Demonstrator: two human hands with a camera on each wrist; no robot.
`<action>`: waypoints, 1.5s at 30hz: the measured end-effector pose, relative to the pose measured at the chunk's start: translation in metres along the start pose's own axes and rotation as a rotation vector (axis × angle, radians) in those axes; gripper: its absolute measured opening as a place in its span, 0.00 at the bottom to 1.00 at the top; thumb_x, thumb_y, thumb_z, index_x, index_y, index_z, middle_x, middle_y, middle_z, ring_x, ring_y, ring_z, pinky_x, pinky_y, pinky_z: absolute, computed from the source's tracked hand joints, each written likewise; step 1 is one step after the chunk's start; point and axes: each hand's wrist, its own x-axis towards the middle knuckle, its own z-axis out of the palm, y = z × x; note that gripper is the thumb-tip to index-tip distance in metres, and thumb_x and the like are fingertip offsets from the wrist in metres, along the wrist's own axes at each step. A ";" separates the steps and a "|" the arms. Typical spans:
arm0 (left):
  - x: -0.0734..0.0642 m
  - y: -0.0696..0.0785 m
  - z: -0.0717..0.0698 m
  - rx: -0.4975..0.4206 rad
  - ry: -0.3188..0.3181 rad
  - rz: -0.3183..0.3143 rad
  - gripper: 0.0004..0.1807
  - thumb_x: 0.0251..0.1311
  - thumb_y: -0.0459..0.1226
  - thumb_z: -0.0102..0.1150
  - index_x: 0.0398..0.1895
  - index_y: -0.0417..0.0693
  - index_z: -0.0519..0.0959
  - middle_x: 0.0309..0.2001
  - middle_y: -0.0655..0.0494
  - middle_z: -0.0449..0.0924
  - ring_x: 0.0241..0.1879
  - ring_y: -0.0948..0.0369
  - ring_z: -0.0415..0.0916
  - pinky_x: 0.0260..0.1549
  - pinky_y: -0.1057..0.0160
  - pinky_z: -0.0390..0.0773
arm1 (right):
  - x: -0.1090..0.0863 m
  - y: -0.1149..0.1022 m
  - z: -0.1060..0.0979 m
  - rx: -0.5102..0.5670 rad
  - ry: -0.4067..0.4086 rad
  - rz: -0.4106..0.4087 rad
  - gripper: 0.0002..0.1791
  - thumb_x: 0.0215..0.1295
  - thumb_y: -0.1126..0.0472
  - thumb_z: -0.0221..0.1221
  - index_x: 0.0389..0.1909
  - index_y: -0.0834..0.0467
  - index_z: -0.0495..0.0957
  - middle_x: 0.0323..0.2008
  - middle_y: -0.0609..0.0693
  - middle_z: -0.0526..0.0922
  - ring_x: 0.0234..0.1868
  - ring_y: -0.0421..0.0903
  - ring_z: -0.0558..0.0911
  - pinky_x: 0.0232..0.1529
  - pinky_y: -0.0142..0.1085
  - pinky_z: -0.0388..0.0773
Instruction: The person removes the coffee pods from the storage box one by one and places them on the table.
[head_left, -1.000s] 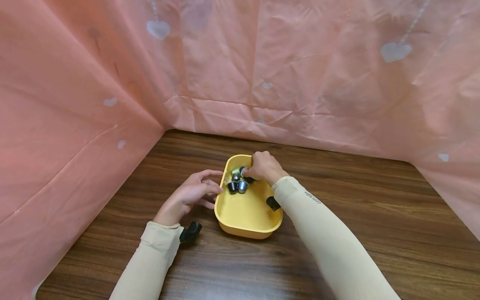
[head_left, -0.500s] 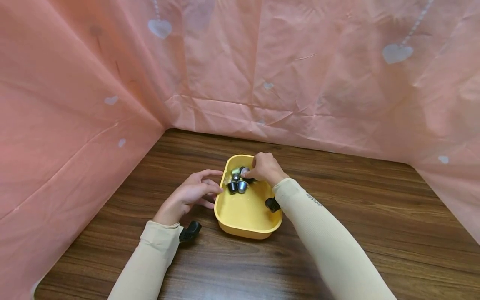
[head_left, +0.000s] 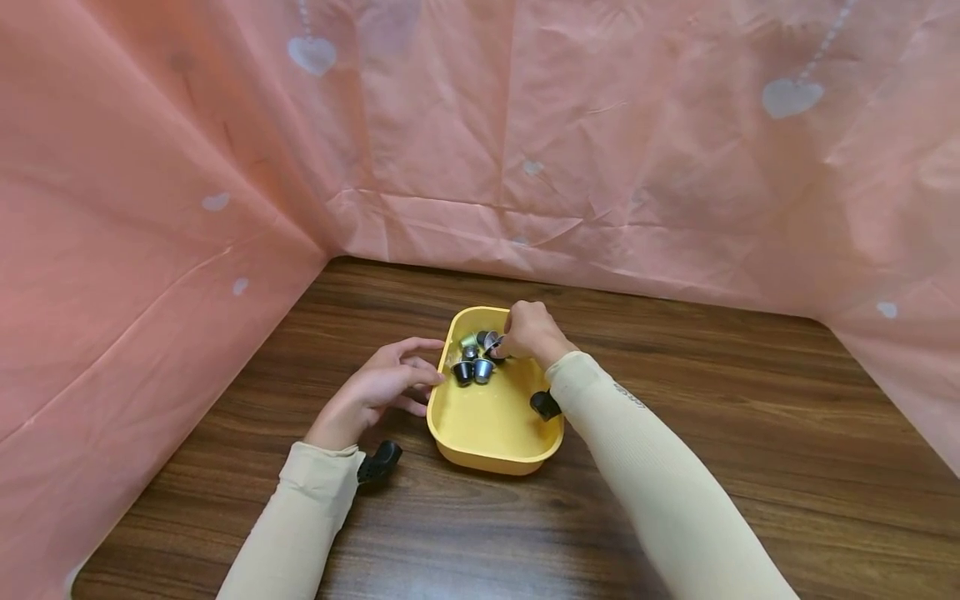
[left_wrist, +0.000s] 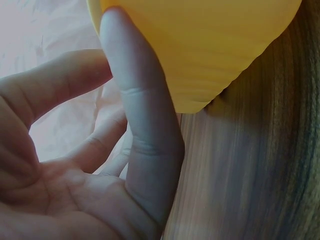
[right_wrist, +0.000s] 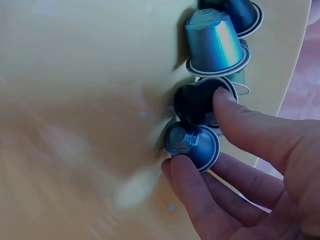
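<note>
Several coffee capsules, among them a light blue one (right_wrist: 214,42), lie clustered at the left and far part of a yellow tray (head_left: 491,425). My right hand (head_left: 531,333) reaches into the tray over them. In the right wrist view its thumb presses the rim of a black capsule (right_wrist: 194,104), and its fingertips curl against a dark blue capsule (right_wrist: 197,146) just beside it, the two pinched together. My left hand (head_left: 386,383) stands at the tray's left side, fingers loosely bent, with thumb (left_wrist: 137,95) and fingertips against the outer wall.
The tray stands on a dark wood-grain table (head_left: 720,433). Pink cloth (head_left: 585,125) with white hearts hangs behind and to the left and right. A black device (head_left: 380,462) sits at the left wrist, and another (head_left: 545,405) at the right wrist hangs over the tray.
The capsule at my right fingertips has tilted, its silvery lid now standing more on edge. My left hand and the tray keep their places.
</note>
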 end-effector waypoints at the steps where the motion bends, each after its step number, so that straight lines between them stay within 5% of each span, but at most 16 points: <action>1: 0.000 0.000 0.000 0.001 -0.001 0.004 0.36 0.69 0.28 0.63 0.80 0.43 0.66 0.54 0.36 0.85 0.37 0.57 0.84 0.32 0.59 0.91 | 0.000 0.000 0.000 -0.001 -0.003 0.002 0.17 0.59 0.55 0.79 0.40 0.64 0.88 0.48 0.60 0.88 0.43 0.49 0.80 0.44 0.39 0.82; 13: 0.000 -0.003 -0.001 0.004 0.008 0.007 0.36 0.69 0.29 0.63 0.80 0.44 0.66 0.54 0.36 0.85 0.36 0.58 0.84 0.32 0.59 0.91 | 0.000 0.002 0.001 -0.020 0.016 -0.030 0.11 0.66 0.64 0.68 0.47 0.61 0.91 0.52 0.59 0.90 0.52 0.52 0.83 0.56 0.43 0.85; 21: 0.000 -0.001 -0.001 0.007 0.002 0.003 0.36 0.69 0.29 0.63 0.80 0.45 0.66 0.55 0.37 0.85 0.37 0.58 0.84 0.33 0.59 0.91 | -0.001 0.004 0.005 -0.044 0.039 -0.042 0.10 0.63 0.67 0.66 0.43 0.60 0.91 0.49 0.57 0.90 0.48 0.51 0.83 0.52 0.42 0.85; 24: -0.001 -0.001 0.000 0.008 0.003 0.004 0.36 0.70 0.29 0.63 0.80 0.45 0.66 0.55 0.37 0.85 0.37 0.58 0.83 0.32 0.59 0.91 | 0.041 0.034 0.029 -0.028 0.058 -0.041 0.02 0.56 0.64 0.71 0.29 0.56 0.87 0.32 0.52 0.85 0.35 0.48 0.79 0.36 0.39 0.81; 28: -0.001 -0.001 0.000 0.008 0.003 0.001 0.36 0.70 0.29 0.63 0.80 0.44 0.66 0.54 0.36 0.85 0.37 0.58 0.84 0.32 0.59 0.91 | 0.098 0.074 0.062 -0.034 0.067 0.021 0.14 0.45 0.60 0.78 0.20 0.53 0.79 0.27 0.50 0.76 0.27 0.49 0.76 0.24 0.39 0.73; 33: -0.001 -0.001 0.000 0.011 0.000 -0.006 0.36 0.70 0.29 0.62 0.80 0.44 0.66 0.55 0.36 0.85 0.38 0.57 0.84 0.33 0.59 0.91 | 0.105 0.079 0.069 -0.058 0.070 0.077 0.13 0.41 0.59 0.81 0.25 0.56 0.85 0.38 0.59 0.85 0.32 0.55 0.83 0.26 0.41 0.81; 45: -0.001 0.001 0.001 0.011 0.001 -0.008 0.36 0.70 0.29 0.62 0.80 0.45 0.66 0.54 0.38 0.85 0.38 0.57 0.83 0.33 0.59 0.91 | 0.108 0.079 0.072 -0.049 0.088 0.083 0.16 0.40 0.59 0.82 0.29 0.56 0.85 0.40 0.58 0.84 0.33 0.55 0.84 0.27 0.41 0.81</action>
